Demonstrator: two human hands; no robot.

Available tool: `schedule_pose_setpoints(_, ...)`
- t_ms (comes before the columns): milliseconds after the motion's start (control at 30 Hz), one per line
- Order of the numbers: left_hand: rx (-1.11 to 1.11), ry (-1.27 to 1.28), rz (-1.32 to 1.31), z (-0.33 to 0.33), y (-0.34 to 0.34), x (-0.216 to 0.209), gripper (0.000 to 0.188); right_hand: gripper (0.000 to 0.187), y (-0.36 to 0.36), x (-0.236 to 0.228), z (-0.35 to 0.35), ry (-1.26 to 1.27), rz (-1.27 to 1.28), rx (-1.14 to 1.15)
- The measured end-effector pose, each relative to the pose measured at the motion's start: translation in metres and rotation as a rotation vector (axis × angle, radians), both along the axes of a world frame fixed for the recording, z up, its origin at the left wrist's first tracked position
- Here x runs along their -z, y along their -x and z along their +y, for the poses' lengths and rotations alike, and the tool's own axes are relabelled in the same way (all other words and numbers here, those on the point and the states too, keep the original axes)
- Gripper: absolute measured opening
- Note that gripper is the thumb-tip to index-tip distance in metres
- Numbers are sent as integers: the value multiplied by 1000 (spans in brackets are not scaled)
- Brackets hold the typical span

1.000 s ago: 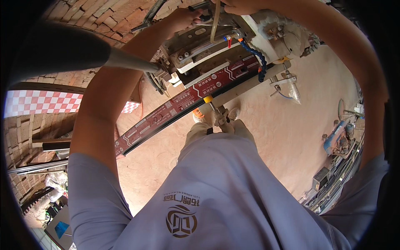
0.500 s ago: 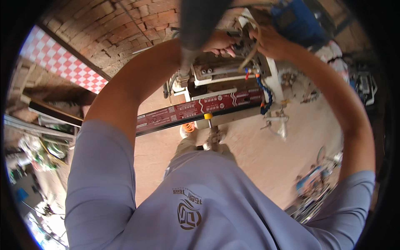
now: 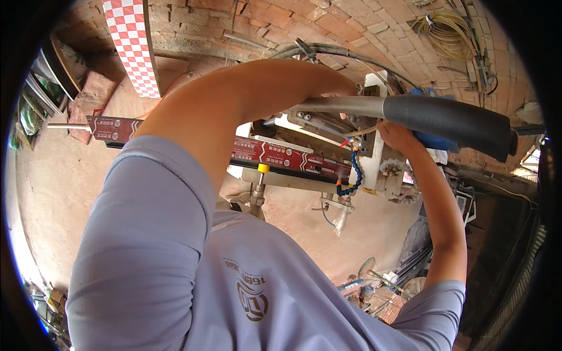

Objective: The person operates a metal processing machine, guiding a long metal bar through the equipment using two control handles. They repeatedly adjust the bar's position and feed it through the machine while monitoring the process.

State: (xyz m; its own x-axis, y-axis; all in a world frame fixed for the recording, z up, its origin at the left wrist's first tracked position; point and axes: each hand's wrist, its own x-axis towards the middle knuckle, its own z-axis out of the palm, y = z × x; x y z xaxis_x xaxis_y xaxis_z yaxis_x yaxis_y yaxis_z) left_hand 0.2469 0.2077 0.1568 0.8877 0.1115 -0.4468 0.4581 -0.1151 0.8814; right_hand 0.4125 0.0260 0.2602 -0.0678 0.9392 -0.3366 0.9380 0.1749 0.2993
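My left hand (image 3: 338, 92) reaches over the far part of a bench machine (image 3: 374, 152). The machine's lever hides most of its fingers. My right hand (image 3: 397, 137) is at the machine's right side, at the end of a thin tan hose (image 3: 369, 130). Its fingertips are hidden, so I cannot tell whether it grips the hose. The thick lever with a black grip (image 3: 448, 120) crosses above both hands. A long bar in dark red printed film (image 3: 281, 157) lies along the machine's near side. Beside it stand a yellow-capped clamp (image 3: 263, 168) and a blue jointed hose (image 3: 355, 169).
A brick wall (image 3: 328, 29) rises behind the machine, with a coiled yellowish hose (image 3: 445, 32) hanging on it. A red-and-white checkered panel (image 3: 132, 47) stands at the far left. Assorted tools and metal pieces (image 3: 380, 286) lie on the floor at the lower right.
My view has swung, and the lever now lies across the right instead of pointing up at the top centre. My left forearm stretches further right. Both hands stay at the machine.
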Motion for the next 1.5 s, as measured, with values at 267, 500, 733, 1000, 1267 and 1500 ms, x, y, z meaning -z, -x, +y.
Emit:
schedule_pose_setpoints(267, 5, 6, 3, -3, -1, 0, 23, 41, -2, 4, -1, -161, -29, -156)
schedule_pose_setpoints(500, -19, -3, 18, -5, -14, 10, 21, 37, 23, -14, 8, -168, -16, -162)
schedule_pose_setpoints(733, -110, 118, 101, -6, -16, 12, 27, 34, 41, -22, 21, -13, 186, -42)
schedule_pose_setpoints(1000, -33, 198, 130, -8, -22, 1, 25, 39, 38, -23, 16, -42, 250, -84)
schedule_pose_setpoints(1267, -34, 223, 214, -9, -44, 15, 17, 30, 6, 11, 9, -130, 473, 23)
schedule_pose_setpoints(1500, -98, 321, 251, -12, -30, 0, 24, 39, 7, 6, 5, -105, 355, -75)
